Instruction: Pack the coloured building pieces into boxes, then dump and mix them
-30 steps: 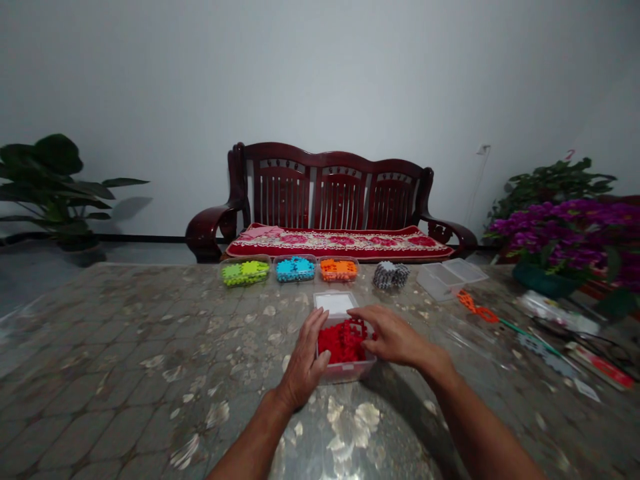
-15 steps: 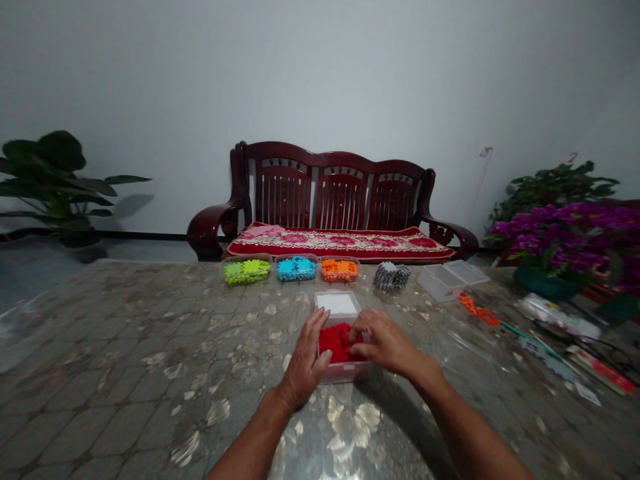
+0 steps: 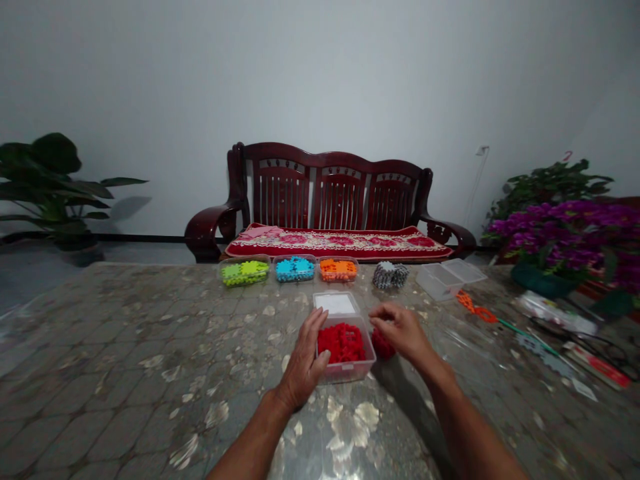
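A clear plastic box (image 3: 349, 373) filled with red interlocking toy pieces (image 3: 342, 341) stands in front of me, its hinged lid (image 3: 336, 303) folded back on the far side. My left hand (image 3: 307, 353) grips the box's left wall, thumb near the front edge. Just beyond the right wall, my right hand (image 3: 400, 331) has its fingers curled together in a pinch. Beneath it lies a small heap of red pieces (image 3: 383, 345) on the table, partly covered by that hand. Whether a piece sits between its fingertips cannot be made out.
Boxes of green pieces (image 3: 245, 272), blue pieces (image 3: 295, 269) and orange pieces (image 3: 339, 269) line the far edge. Right of them are stacked grey pieces (image 3: 390, 275) and another open box (image 3: 440, 281). Orange linked pieces (image 3: 476, 308) and a flowerpot (image 3: 543, 283) are farther right.
My right hand has moved out of the box to the right, over red pieces beside it. The box's right side now shows. My left hand stays on the box.
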Demonstrator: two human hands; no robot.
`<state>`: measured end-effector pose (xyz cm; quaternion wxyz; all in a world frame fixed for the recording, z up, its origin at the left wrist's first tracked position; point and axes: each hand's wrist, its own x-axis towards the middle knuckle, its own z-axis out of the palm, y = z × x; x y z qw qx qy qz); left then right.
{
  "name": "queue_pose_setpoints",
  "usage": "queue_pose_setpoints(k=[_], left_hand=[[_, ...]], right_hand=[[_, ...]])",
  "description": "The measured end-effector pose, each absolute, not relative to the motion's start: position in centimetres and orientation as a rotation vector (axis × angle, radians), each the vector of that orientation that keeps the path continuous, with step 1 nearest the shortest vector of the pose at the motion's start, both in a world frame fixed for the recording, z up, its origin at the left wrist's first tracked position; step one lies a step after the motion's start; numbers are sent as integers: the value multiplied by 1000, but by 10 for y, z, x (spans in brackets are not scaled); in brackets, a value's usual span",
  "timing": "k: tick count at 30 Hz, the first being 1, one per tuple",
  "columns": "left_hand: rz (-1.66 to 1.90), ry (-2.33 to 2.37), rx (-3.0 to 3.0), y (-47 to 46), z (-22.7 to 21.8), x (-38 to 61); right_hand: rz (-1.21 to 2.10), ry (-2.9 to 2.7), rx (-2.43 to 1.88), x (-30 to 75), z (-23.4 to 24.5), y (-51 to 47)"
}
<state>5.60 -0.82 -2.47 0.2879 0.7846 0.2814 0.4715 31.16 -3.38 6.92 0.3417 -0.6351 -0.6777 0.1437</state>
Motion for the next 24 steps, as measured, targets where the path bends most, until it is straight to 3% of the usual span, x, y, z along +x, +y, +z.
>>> queue_pose_setpoints(k=[13, 19, 24], left_hand=[[1241, 745, 2063, -7, -29, 55], [1220, 760, 2071, -8, -29, 55], [1229, 758, 2044, -10, -27, 56]], right_hand=[[325, -1857, -2277, 336, 44, -51], [165, -1822, -2207, 340, 53, -57], [301, -1897, -1772, 318, 83, -61]])
